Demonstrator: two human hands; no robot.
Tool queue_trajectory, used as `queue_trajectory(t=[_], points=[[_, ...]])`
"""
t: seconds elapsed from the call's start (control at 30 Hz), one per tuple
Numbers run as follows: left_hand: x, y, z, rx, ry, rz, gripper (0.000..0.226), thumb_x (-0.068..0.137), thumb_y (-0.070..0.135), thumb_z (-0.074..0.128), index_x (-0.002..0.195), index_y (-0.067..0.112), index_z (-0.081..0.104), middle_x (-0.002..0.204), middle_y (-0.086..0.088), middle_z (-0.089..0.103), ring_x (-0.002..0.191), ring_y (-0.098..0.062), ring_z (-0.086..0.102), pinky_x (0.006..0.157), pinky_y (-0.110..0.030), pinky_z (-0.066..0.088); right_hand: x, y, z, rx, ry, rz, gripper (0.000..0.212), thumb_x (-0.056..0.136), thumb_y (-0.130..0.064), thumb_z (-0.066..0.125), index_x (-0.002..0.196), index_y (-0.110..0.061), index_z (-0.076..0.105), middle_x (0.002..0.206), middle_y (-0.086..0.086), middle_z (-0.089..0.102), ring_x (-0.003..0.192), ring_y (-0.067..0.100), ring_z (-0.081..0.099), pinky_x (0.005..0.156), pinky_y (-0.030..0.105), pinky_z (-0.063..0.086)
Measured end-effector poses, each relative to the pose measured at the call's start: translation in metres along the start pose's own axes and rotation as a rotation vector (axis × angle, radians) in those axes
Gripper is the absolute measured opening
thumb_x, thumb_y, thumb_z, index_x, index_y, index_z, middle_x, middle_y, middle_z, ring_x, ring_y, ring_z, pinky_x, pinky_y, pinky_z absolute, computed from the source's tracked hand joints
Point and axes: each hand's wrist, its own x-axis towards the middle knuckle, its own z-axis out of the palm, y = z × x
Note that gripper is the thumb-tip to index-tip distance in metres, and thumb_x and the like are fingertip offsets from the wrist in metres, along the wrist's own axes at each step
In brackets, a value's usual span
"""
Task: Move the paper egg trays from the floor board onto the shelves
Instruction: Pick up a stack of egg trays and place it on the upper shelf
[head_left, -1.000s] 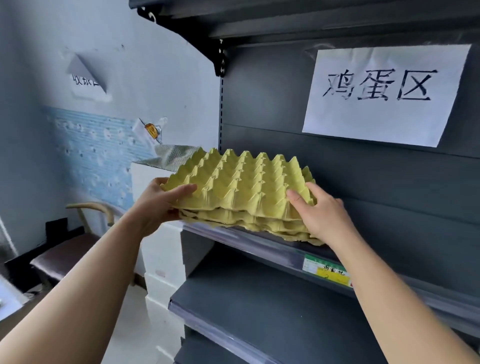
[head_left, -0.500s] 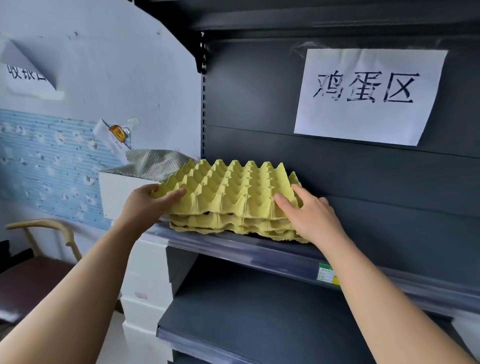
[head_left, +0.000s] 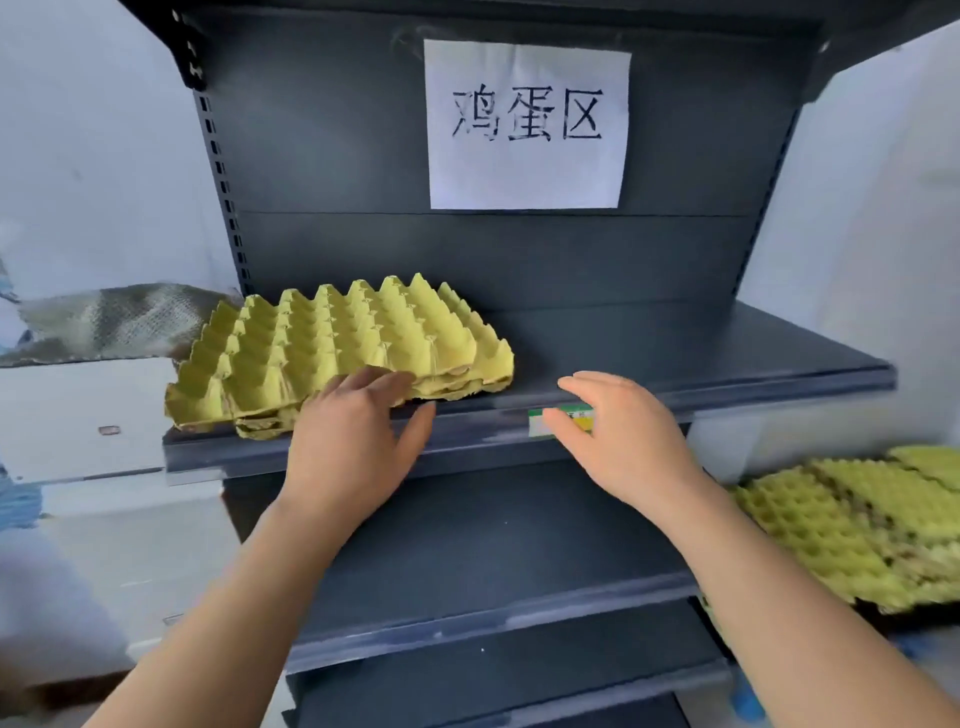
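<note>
Grey metal shelf (head_left: 675, 348) holds the yellow moulded-paper egg tray stack (head_left: 337, 348), left end.
Just released: left hand (head_left: 358, 436) spread at its near edge, right hand (head_left: 621, 441) spread, apart; load delivered.

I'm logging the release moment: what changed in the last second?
Both hands let go of the stack of egg trays, which now rests on the shelf. The left hand moved from its left edge to its front edge, fingers straight; contact is unclear. The right hand pulled away rightward, open. The stack stays at the shelf's left end, below the paper sign.
</note>
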Motion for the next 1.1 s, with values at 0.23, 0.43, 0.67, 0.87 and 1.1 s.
queue_trajectory(t=[0.23,0.43,0.67,0.87,1.1], points=[[-0.029,0.103,0.072,-0.167,-0.206,0.182,0.037,0.082,0.044,0.055,0.100,0.016,0.072,0.091,0.000,0.070,0.074,-0.027,0.065,0.069,-0.037,0.055,-0.087,0.086,-0.020,-0.117,-0.023,0.196,0.045,0.093,-0.040,0.053,0.130,-0.016,0.056,0.133,0.001,0.056,0.122,0.018,0.050,0.101,0.030,0.038],[-0.044,0.209,0.140,-0.306,-0.337,0.295,0.032,0.082,0.035,0.071,0.107,0.015,0.070,0.093,0.001,0.070,0.072,-0.025,0.064,0.070,-0.036,0.053,-0.147,0.180,-0.048,-0.139,-0.032,0.425,0.036,0.090,-0.032,0.059,0.117,-0.009,0.064,0.110,0.009,0.066,0.107,0.026,0.058,0.089,0.035,0.044],[-0.040,0.364,0.229,-0.390,-0.451,0.371,0.029,0.082,0.036,0.070,0.101,0.014,0.071,0.090,-0.002,0.069,0.073,-0.026,0.064,0.063,-0.035,0.053,-0.192,0.329,-0.090,-0.194,-0.043,0.568,0.041,0.091,-0.034,0.058,0.125,-0.011,0.061,0.124,0.006,0.062,0.115,0.022,0.055,0.093,0.032,0.045],[-0.034,0.479,0.309,-0.422,-0.518,0.343,0.038,0.087,0.043,0.061,0.114,0.018,0.067,0.105,-0.002,0.068,0.092,-0.026,0.065,0.074,-0.036,0.053,-0.208,0.460,-0.119,-0.249,-0.084,0.617,0.038,0.092,-0.035,0.054,0.127,-0.018,0.058,0.126,-0.001,0.060,0.113,0.018,0.056,0.091,0.030,0.043],[-0.019,0.558,0.414,-0.356,-0.666,0.294,0.043,0.090,0.049,0.052,0.124,0.023,0.059,0.118,0.002,0.063,0.106,-0.022,0.059,0.082,-0.037,0.052,-0.200,0.591,-0.115,-0.213,-0.115,0.686,0.042,0.094,-0.034,0.052,0.132,-0.016,0.055,0.129,0.001,0.059,0.119,0.018,0.052,0.097,0.030,0.041]])
